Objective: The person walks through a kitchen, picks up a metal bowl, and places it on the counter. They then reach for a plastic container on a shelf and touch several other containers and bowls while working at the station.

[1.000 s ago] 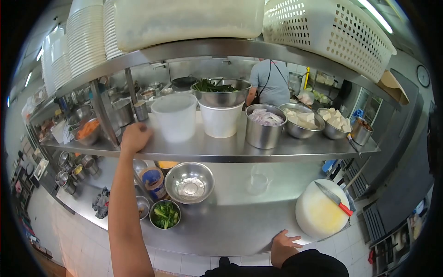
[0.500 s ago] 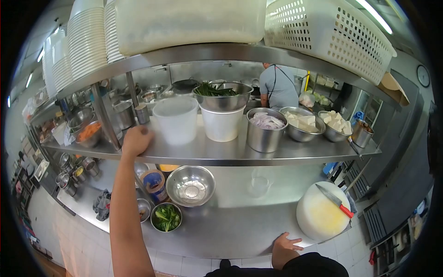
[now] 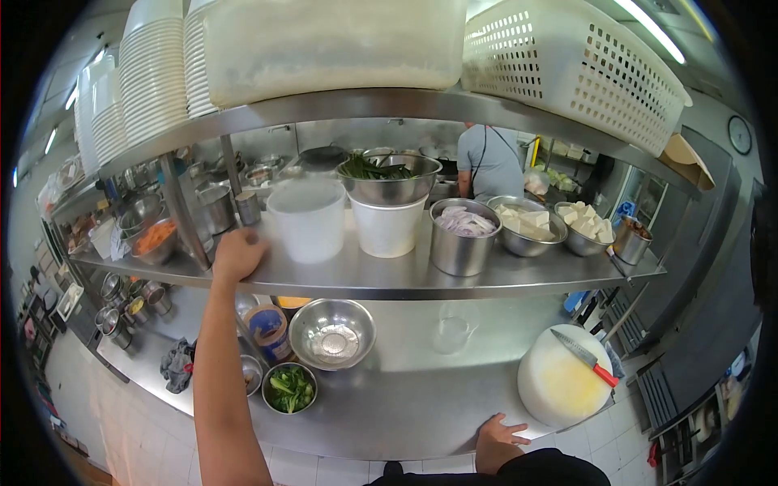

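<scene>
My left hand [image 3: 239, 253] rests on the steel shelf [image 3: 356, 283], beside a post and left of a translucent plastic tub [image 3: 306, 225]. The back of the hand faces me and hides most of its fingers, so its grip does not show. Low in the view, my right hand [image 3: 501, 433] is open, fingers apart, at the front edge of the steel counter [image 3: 405, 413]. It holds nothing. The closest thing to it is a round white cutting board [image 3: 559, 393], where a red-handled knife [image 3: 579, 352] lies.
A bowl of green leaves [image 3: 389, 178] tops a white bucket [image 3: 386, 231]. A pot of sliced onion [image 3: 463, 251] and bowls of white blocks [image 3: 531, 235] stand rightward. An empty steel bowl [image 3: 334, 348] and bowled greens [image 3: 289, 389] sit below. Another person [image 3: 490, 158] stands beyond.
The whole view has shifted slightly, with the shelf and counter appearing a little lower. Both hands stay in the same places, and nothing has been picked up or let go.
</scene>
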Available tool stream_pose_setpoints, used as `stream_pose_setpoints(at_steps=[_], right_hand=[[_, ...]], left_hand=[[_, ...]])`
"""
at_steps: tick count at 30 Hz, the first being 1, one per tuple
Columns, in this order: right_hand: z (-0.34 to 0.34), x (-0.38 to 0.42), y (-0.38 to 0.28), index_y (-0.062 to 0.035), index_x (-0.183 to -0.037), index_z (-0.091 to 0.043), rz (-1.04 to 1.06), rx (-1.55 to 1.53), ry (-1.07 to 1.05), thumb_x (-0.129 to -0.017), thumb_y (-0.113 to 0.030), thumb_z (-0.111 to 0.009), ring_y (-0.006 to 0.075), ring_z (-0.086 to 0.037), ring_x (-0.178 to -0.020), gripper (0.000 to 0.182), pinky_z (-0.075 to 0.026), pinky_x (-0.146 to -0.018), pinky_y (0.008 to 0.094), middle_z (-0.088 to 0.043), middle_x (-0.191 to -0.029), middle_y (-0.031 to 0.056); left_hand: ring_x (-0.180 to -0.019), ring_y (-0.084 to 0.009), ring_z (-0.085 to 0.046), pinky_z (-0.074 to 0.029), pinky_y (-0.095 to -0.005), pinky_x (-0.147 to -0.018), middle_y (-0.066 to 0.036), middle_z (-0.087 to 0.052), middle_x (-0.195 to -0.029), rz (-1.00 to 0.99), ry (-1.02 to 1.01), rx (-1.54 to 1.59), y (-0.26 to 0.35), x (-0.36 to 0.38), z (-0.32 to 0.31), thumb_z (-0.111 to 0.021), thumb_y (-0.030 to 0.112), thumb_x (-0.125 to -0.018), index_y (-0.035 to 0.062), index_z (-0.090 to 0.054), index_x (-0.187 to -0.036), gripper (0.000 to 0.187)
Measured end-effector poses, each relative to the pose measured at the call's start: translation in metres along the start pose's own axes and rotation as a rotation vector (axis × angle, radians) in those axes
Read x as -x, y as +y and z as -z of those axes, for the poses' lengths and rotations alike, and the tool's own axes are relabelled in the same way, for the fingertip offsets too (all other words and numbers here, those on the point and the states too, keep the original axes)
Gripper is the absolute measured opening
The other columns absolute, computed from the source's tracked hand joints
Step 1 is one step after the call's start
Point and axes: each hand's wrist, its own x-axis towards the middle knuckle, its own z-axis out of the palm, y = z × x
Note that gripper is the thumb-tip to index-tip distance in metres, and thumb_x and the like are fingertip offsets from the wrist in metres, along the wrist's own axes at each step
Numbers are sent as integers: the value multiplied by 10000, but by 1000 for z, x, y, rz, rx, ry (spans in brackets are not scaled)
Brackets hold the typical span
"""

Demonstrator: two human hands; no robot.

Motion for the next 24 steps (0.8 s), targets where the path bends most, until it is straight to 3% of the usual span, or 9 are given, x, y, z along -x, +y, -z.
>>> stream_pose_setpoints(at_steps=[16, 22, 24], right_hand=[[7, 7, 0, -165, -1615, -131, -43, -139, 18, -910, -626, -436, 412, -574, -1171, 896, -458, -993, 462, -37, -1617, 347], [2, 2, 3, -164, -1618, -115, 28, 8, 16, -908, -626, -439, 409, -573, -1177, 907, -466, -981, 457, -36, -1618, 346], [15, 9, 3, -159, -1614, -130, -14, -140, -21, -903, -634, -445, 417, -574, -1172, 911, -472, -972, 463, -48, -1613, 353]], left_hand=[[-984, -391, -679, -523, -429, -876, -245, -715, -1004, -34, 22, -8, 1, 1, 2, -698, 371, -741, -24, -734, -1013, 480], [-976, -387, -680, -524, -421, -877, -239, -716, -995, -18, 12, 0, 1, 3, 2, -703, 358, -739, -24, -734, -1002, 465], [-972, -386, -681, -525, -420, -875, -237, -717, -992, -19, 26, -2, 2, 1, 2, -705, 356, -739, -22, -734, -1000, 461]])
